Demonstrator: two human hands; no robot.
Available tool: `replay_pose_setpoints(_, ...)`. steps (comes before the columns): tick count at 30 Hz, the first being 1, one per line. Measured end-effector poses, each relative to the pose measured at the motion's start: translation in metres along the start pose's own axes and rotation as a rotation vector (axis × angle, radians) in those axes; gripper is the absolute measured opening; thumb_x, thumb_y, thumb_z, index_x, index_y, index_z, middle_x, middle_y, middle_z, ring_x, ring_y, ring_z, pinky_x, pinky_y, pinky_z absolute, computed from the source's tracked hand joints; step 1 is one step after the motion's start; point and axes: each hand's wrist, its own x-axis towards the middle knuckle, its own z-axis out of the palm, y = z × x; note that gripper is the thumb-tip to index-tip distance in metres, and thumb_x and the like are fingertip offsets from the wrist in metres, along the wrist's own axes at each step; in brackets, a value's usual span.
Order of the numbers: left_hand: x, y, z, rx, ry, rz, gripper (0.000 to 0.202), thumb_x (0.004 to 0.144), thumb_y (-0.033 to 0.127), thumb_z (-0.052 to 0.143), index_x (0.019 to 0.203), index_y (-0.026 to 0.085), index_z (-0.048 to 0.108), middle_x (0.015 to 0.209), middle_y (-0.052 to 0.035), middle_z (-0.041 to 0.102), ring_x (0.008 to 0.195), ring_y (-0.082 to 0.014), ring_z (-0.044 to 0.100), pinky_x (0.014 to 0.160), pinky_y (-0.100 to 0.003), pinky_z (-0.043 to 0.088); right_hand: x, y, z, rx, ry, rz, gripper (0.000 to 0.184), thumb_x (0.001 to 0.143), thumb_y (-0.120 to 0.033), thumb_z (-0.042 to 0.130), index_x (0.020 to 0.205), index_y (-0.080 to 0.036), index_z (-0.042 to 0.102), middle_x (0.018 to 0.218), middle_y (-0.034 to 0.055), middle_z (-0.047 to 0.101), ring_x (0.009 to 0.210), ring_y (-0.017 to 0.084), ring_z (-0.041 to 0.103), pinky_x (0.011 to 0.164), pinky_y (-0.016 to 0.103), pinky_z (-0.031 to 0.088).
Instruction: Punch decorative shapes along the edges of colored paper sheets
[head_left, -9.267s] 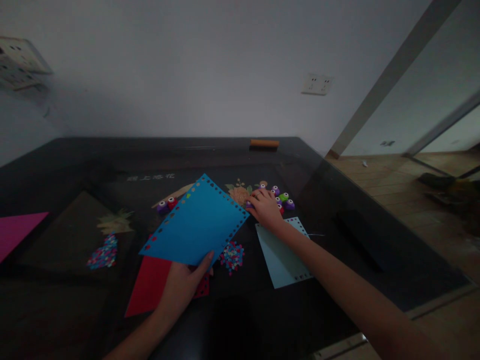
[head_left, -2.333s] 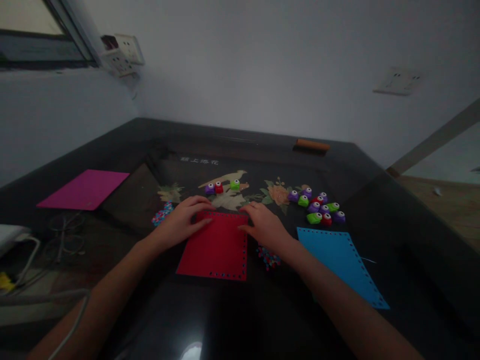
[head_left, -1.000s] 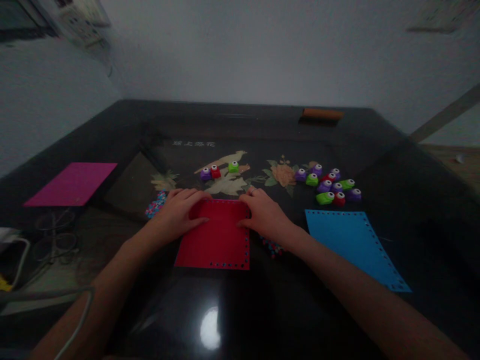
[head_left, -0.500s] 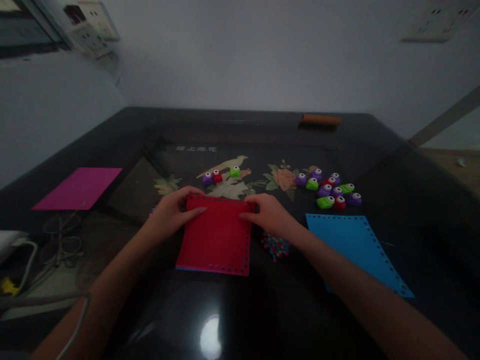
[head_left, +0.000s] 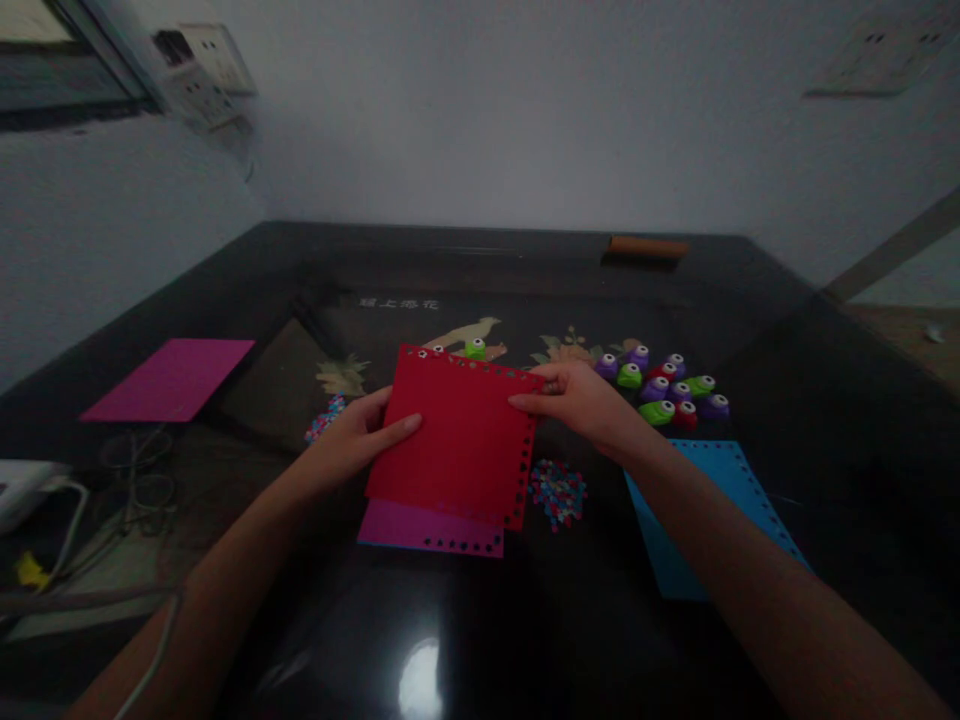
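Observation:
A red sheet (head_left: 457,435) with punched holes along its edges is lifted off the dark table (head_left: 480,620), tilted. My left hand (head_left: 352,445) grips its left edge, thumb on top. My right hand (head_left: 589,400) pinches its upper right corner. Under it on the table lies a magenta sheet (head_left: 431,528) with a row of punched holes along its near edge. A small heap of coloured paper bits (head_left: 559,492) lies just right of the red sheet.
A blue punched sheet (head_left: 720,500) lies under my right forearm. Several small purple, green and red punches (head_left: 664,390) cluster behind it. One green punch (head_left: 475,348) shows behind the red sheet. A pink sheet (head_left: 172,378) lies far left, cables (head_left: 112,480) at the left edge, an orange bar (head_left: 646,246) at the back.
Both hands have raised the red sheet off the table, which uncovers the magenta sheet beneath it. Earlier the blue sheet was set down at the right.

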Motion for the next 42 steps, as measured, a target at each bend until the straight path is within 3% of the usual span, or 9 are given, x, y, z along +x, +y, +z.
replay_pose_setpoints(4, 0.000, -0.010, 0.001, 0.020, -0.085, -0.010, 0.040, 0.074, 0.049, 0.068, 0.099, 0.019, 0.065, 0.088, -0.0058, 0.073, 0.078, -0.0223, 0.068, 0.067, -0.031, 0.055, -0.001, -0.003, -0.014, 0.053, 0.078, -0.037, 0.011, 0.068, -0.028, 0.072, 0.073, -0.019, 0.068, 0.077, 0.0037, 0.073, 0.073, 0.018, 0.067, 0.073, 0.034, 0.052)
replay_pose_setpoints(6, 0.001, -0.013, 0.003, 0.055, -0.136, -0.011, 0.034, 0.077, 0.049, 0.065, 0.087, 0.017, 0.066, 0.075, -0.0039, 0.072, 0.067, -0.0186, 0.066, 0.061, -0.028, 0.052, -0.001, -0.004, -0.020, 0.087, 0.105, -0.052, 0.013, 0.066, -0.030, 0.074, 0.073, -0.020, 0.068, 0.076, 0.0033, 0.072, 0.074, 0.018, 0.066, 0.075, 0.034, 0.052)
replay_pose_setpoints(11, 0.002, -0.009, 0.008, 0.195, -0.188, 0.099, 0.046, 0.084, 0.052, 0.054, 0.054, 0.017, 0.059, 0.051, -0.0009, 0.060, 0.050, -0.0126, 0.056, 0.055, -0.024, 0.046, 0.000, -0.003, -0.023, 0.116, 0.156, -0.073, 0.021, 0.065, -0.037, 0.074, 0.076, -0.020, 0.067, 0.080, 0.0044, 0.071, 0.076, 0.019, 0.066, 0.073, 0.033, 0.052)
replay_pose_setpoints(14, 0.003, -0.008, 0.010, 0.211, -0.102, 0.161, 0.045, 0.085, 0.050, 0.053, 0.054, 0.017, 0.058, 0.051, -0.0006, 0.060, 0.049, -0.0125, 0.055, 0.054, -0.024, 0.045, 0.000, -0.001, -0.018, 0.106, 0.138, -0.082, 0.025, 0.070, -0.041, 0.070, 0.083, -0.020, 0.068, 0.082, 0.0051, 0.072, 0.074, 0.018, 0.065, 0.069, 0.032, 0.052)
replay_pose_setpoints(19, 0.005, -0.013, 0.011, 0.211, 0.012, 0.228, 0.041, 0.085, 0.047, 0.054, 0.057, 0.017, 0.058, 0.053, -0.0014, 0.061, 0.051, -0.0132, 0.055, 0.055, -0.026, 0.046, -0.001, 0.001, -0.008, 0.034, -0.025, -0.038, 0.016, 0.072, -0.036, 0.070, 0.073, -0.020, 0.069, 0.076, 0.0040, 0.071, 0.070, 0.017, 0.065, 0.070, 0.033, 0.052)
replay_pose_setpoints(25, 0.005, -0.013, 0.011, 0.184, -0.004, 0.238, 0.038, 0.085, 0.044, 0.055, 0.058, 0.017, 0.058, 0.053, -0.0015, 0.061, 0.051, -0.0132, 0.056, 0.056, -0.026, 0.047, -0.003, 0.000, -0.004, 0.078, -0.102, -0.009, 0.007, 0.071, -0.030, 0.071, 0.073, -0.023, 0.069, 0.083, 0.0021, 0.074, 0.078, 0.017, 0.067, 0.080, 0.034, 0.052)
replay_pose_setpoints(29, 0.002, -0.009, 0.012, 0.196, 0.007, 0.232, 0.038, 0.085, 0.044, 0.055, 0.058, 0.018, 0.058, 0.054, -0.0015, 0.062, 0.052, -0.0143, 0.056, 0.057, -0.027, 0.047, -0.004, 0.002, -0.004, 0.046, -0.129, -0.008, 0.015, 0.072, -0.036, 0.071, 0.072, -0.020, 0.069, 0.084, 0.0035, 0.073, 0.079, 0.018, 0.067, 0.077, 0.034, 0.052)
replay_pose_setpoints(34, 0.001, -0.006, 0.016, 0.222, 0.009, 0.199, 0.040, 0.084, 0.050, 0.052, 0.058, 0.019, 0.057, 0.055, -0.0016, 0.062, 0.054, -0.0161, 0.058, 0.059, -0.029, 0.049, -0.004, 0.001, -0.002, -0.043, -0.109, -0.006, 0.017, 0.074, -0.038, 0.069, 0.072, -0.021, 0.069, 0.080, 0.0029, 0.073, 0.072, 0.016, 0.065, 0.069, 0.030, 0.052)
replay_pose_setpoints(42, 0.002, -0.009, 0.022, 0.154, -0.080, 0.243, 0.039, 0.087, 0.048, 0.051, 0.064, 0.017, 0.058, 0.058, -0.0021, 0.063, 0.055, -0.0153, 0.059, 0.059, -0.028, 0.048, -0.008, 0.006, -0.007, -0.185, -0.072, 0.003, 0.018, 0.078, -0.039, 0.065, 0.078, -0.021, 0.068, 0.081, 0.0053, 0.072, 0.079, 0.020, 0.066, 0.072, 0.033, 0.054)
